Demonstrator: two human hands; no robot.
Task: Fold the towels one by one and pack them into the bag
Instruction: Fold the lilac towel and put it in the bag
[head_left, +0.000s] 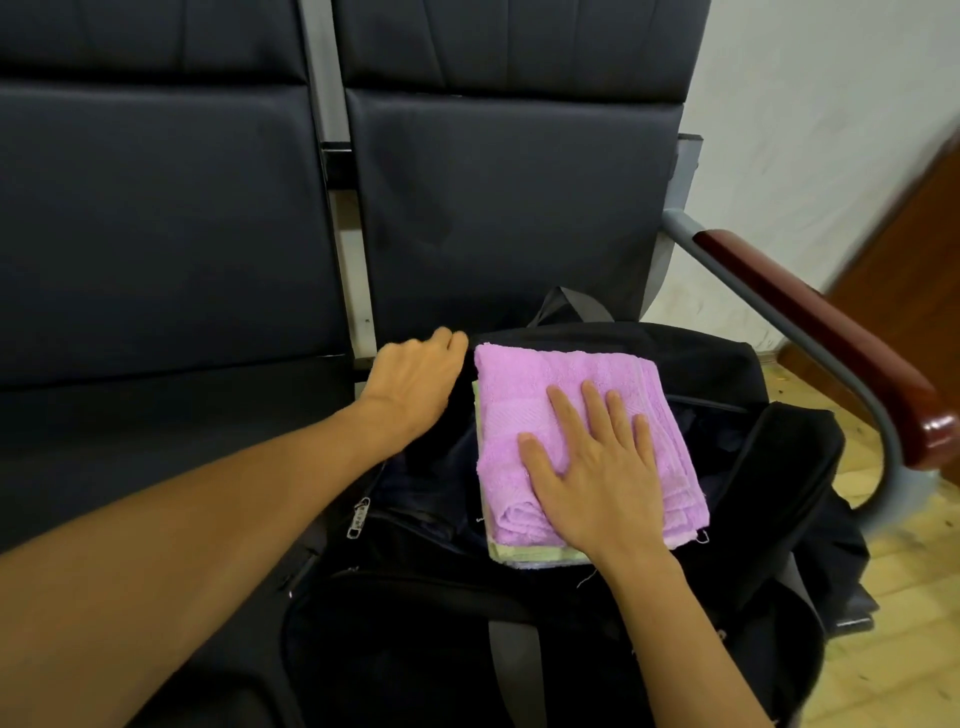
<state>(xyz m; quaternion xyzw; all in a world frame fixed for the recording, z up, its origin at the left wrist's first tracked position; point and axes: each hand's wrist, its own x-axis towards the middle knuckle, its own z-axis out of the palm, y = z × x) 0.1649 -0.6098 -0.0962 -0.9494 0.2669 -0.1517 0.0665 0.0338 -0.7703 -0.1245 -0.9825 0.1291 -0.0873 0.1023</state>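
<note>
Head: right hand (587, 478) presses towel (524, 400).

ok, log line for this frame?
right hand flat on purple towel | left hand grips bag edge | stack in open bag

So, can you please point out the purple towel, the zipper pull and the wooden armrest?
purple towel (524, 384): head view, bare upper part, above the fingers.
zipper pull (358, 519): head view, middle of the metal tab.
wooden armrest (831, 332): head view, middle of its top surface.
</note>
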